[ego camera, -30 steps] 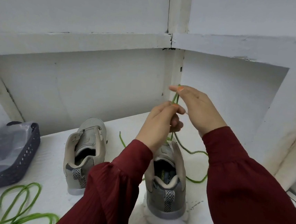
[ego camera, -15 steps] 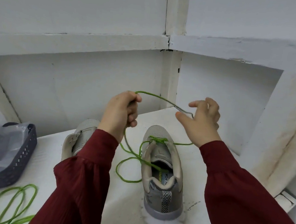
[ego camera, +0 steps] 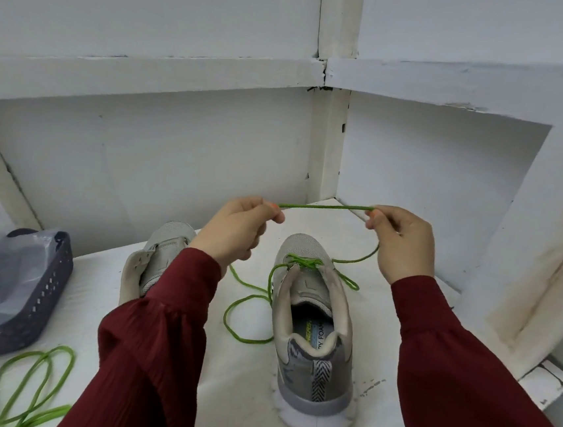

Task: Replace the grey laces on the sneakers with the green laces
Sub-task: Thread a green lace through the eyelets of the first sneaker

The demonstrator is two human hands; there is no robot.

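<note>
Pinching green lace (ego camera: pixel 325 206): left hand (ego camera: pixel 234 229), right hand (ego camera: pixel 404 245); sleeve (ego camera: pixel 166 322) over sneaker (ego camera: pixel 167 240).

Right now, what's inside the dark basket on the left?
A crumpled clear plastic bag fills the basket. Whatever lies in or under the bag is hidden by its cloudy film and the basket's wall.

White walls (ego camera: pixel 139 172) meet at a corner post (ego camera: pixel 326 142), crossed by white horizontal beams (ego camera: pixel 149 73).
</note>
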